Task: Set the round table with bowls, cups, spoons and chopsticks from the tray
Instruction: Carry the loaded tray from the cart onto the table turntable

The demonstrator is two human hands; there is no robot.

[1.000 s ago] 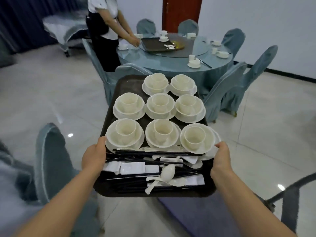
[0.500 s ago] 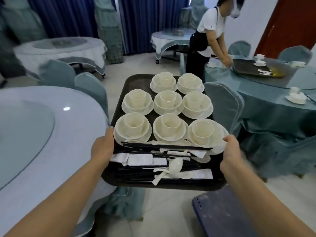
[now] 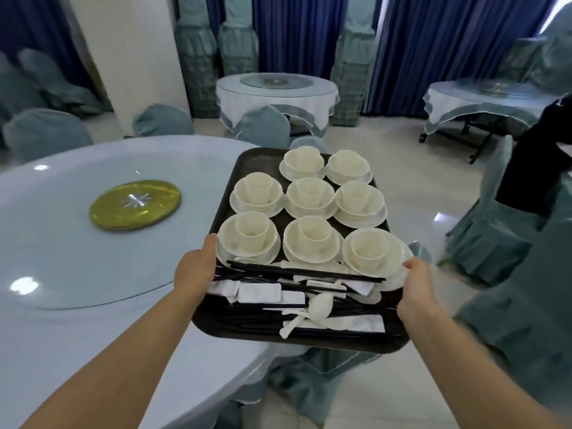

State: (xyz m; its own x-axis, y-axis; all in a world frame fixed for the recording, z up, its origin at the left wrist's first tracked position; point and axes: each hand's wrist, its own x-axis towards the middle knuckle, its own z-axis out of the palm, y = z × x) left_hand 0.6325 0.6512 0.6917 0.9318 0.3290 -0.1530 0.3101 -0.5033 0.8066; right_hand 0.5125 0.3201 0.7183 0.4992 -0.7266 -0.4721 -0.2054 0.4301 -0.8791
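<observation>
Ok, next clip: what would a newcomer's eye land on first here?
The dark tray held by both hands, left hand and right hand, crowded with eight cream cup-in-bowl sets plus black chopsticks and white spoons nearest the person. Then the gold disc on the pale round table at left.

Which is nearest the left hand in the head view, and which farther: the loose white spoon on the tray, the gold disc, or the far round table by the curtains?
1. White spoon, on the tray's near end, just right of the left hand.
2. Gold disc, on the near round table, ahead and to the left.
3. Far round table, across the room by the blue curtains.
</observation>
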